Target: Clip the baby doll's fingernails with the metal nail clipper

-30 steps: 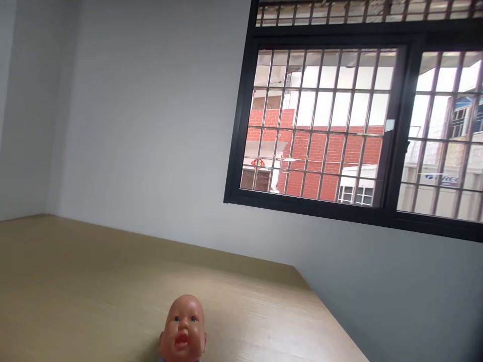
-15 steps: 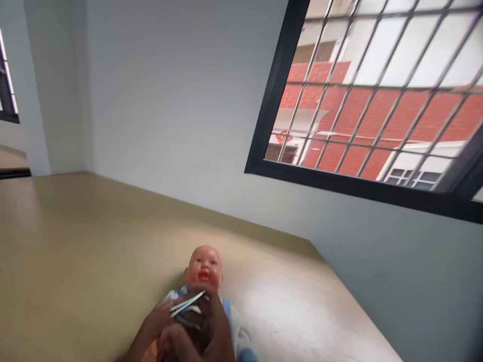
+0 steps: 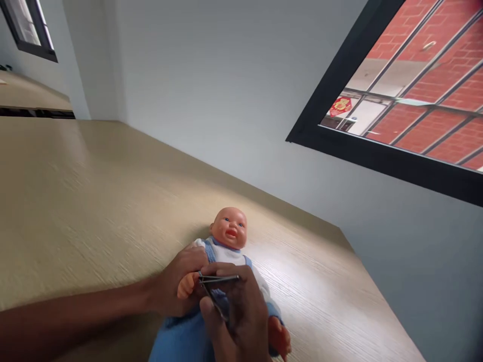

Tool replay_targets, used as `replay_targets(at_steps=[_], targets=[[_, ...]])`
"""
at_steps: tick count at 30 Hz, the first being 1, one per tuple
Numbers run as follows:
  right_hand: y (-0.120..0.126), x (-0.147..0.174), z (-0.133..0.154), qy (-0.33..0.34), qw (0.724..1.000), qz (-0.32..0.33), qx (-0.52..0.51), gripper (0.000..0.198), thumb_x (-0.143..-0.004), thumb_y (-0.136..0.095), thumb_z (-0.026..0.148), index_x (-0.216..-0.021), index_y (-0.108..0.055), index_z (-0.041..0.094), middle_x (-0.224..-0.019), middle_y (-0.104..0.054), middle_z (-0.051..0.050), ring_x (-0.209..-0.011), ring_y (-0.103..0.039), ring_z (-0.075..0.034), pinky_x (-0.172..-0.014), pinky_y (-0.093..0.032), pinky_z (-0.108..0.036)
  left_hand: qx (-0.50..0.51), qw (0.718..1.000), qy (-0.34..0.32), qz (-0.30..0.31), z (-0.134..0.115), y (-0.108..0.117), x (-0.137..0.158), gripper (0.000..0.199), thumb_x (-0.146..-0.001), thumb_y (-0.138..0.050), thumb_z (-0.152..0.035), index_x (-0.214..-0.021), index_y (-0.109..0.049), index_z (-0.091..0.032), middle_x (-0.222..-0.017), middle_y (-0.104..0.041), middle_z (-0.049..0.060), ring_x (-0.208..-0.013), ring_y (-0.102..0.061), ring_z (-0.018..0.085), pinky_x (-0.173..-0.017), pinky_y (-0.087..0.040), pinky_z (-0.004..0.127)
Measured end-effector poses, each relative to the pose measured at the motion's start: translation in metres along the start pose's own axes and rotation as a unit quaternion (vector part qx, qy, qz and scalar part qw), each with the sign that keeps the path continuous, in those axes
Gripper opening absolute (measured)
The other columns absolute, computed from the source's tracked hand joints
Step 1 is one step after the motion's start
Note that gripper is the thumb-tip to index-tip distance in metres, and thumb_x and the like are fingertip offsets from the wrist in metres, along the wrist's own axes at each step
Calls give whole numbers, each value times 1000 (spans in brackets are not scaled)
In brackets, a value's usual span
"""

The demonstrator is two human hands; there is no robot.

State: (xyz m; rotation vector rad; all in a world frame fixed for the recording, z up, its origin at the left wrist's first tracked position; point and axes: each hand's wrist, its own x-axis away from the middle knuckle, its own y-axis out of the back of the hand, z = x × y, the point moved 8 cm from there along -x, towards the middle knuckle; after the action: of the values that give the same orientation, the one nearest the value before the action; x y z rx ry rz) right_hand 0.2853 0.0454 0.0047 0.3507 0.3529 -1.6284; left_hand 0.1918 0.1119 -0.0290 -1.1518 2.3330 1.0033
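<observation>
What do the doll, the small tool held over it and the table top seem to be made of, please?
Doll: head looks like moulded plastic or vinyl, with a smooth, slightly shiny surface; its white and blue clothes look like soft fabric.
Tool in the right hand: probably metal, thin and silvery with a bright glint.
Table: wood or wood-look laminate, pale matt grain lines.

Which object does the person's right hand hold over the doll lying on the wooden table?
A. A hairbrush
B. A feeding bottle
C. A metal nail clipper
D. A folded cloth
C. The right hand grips a slim metal nail clipper with its tip at the doll's small hand, which the left hand steadies; no bottle, brush or cloth is in view.
</observation>
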Motion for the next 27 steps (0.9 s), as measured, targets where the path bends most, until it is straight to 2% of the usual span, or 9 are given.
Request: replay_targets(at_steps=[3,7,13,17,20,24,27], targets=[[-5,1,13,63,995,31,66,31,-93,-68,15,-117,-55,29,-114,-69,-1,-104,-68,-15,-92,-55,-28,26,1000,3,-6,1,0,1,21,-77,-59,-24,-74,-39,-17,-73,-46,0,-71,-42,13,-74,-34,35],[-9,-6,22,109,989,86,53,39,-88,-66,3,-117,-55,27,-113,-67,0,-102,-67,-11,-90,-54,-20,42,999,8,-13,1,2,0,20,-78,-57,-29,-75,-41,-17,-73,-46,-1,-71,-40,13,-75,-32,36],[-3,-9,13,131,983,96,82,25,-91,-69,10,-110,-59,24,-111,-68,-1,-97,-69,-10,-87,-56,-17,45,999,14,-4,-2,2,-3,19,-77,-57,-24,-74,-40,-16,-74,-46,-1,-71,-42,12,-76,-32,35],[-7,-10,18,189,969,128,92,31,-89,-70,10,-114,-57,23,-112,-69,-3,-99,-71,-12,-88,-58,-17,28,999,5,-17,1,1,-1,19,-76,-58,-24,-75,-41,-16,-74,-47,-1,-72,-41,13,-77,-31,35],[-10,-13,19,193,967,153,72,35,-91,-68,8,-119,-55,24,-110,-70,-3,-100,-72,-13,-90,-59,-17,22,999,0,-32,2,1,0,17,-73,-57,-19,-74,-40,-17,-73,-47,-1,-70,-41,13,-74,-30,35],[-9,-12,19,208,961,153,97,32,-92,-65,5,-118,-54,22,-112,-70,-5,-103,-72,-12,-91,-59,-16,23,999,-13,-43,-2,4,-3,14,-70,-57,-17,-74,-43,-16,-72,-48,-2,-69,-43,11,-73,-33,33],[-9,-10,16,215,957,157,113,30,-95,-65,12,-119,-51,21,-112,-69,-5,-102,-72,-12,-89,-60,-16,1,998,-29,-49,-5,5,-4,21,-66,-62,-16,-71,-41,-16,-69,-46,-3,-65,-41,10,-70,-34,32]])
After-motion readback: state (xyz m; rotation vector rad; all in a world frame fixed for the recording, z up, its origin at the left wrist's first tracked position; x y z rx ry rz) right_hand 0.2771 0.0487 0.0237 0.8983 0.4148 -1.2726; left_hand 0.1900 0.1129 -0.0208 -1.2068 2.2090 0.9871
